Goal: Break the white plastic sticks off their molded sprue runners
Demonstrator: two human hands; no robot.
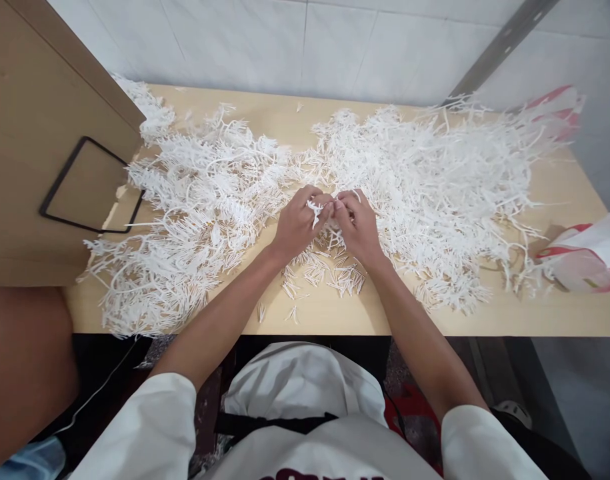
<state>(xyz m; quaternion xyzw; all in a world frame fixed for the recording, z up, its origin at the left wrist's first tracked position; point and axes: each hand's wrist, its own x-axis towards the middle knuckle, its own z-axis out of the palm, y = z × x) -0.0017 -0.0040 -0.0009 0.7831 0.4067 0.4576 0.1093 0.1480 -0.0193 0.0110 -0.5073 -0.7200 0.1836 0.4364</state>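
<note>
My left hand (299,221) and my right hand (357,225) meet over the middle of a light wooden table (559,313). Both are closed, pinching the same small white plastic sprue piece (319,212) between their fingertips. Large heaps of white branched plastic sprues lie on either side: one pile to the left (195,213) and a bigger one to the right (435,180). Small loose white broken-off bits (329,273) are scattered on the table just below my hands.
A wooden cabinet side with a black rectangular handle (92,183) stands at the left. A red and white plastic bag (592,257) lies at the table's right edge. A white tiled wall runs behind. Another person's knee (25,360) shows at lower left.
</note>
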